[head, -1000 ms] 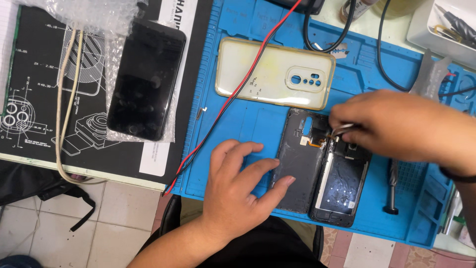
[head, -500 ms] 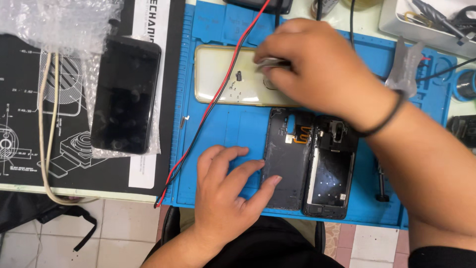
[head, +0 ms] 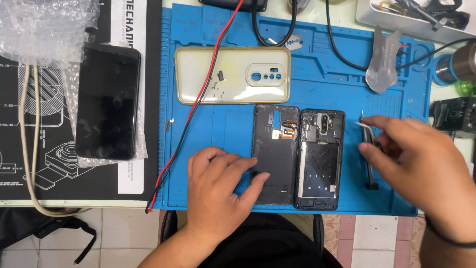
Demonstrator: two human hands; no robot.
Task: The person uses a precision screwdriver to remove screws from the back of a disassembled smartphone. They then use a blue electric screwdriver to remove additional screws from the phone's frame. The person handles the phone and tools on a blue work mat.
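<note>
My left hand (head: 218,186) lies flat on the blue work mat (head: 213,124), its fingertips on a black phone back cover (head: 275,149). Beside the cover lies an opened phone body (head: 320,159), joined to it by an orange flex cable. To the right of the phone, my right hand (head: 421,164) pinches thin metal tweezers (head: 368,130) with the tips pointing up and left. A dark screwdriver (head: 370,174) lies on the mat under those fingers. Above the phone, a yellowed clear case (head: 233,74) holds a small dark part (head: 220,75).
A black phone screen (head: 106,101) rests on bubble wrap at the left. A red wire (head: 198,99) crosses the case and mat. A grey pry tool (head: 384,59), a white tray (head: 411,22) of tools and black cables sit at the back right.
My right hand went from the phone up to the clear case, then swung back to the right of the phone. A small dark part now lies on the case. The left hand stayed.
</note>
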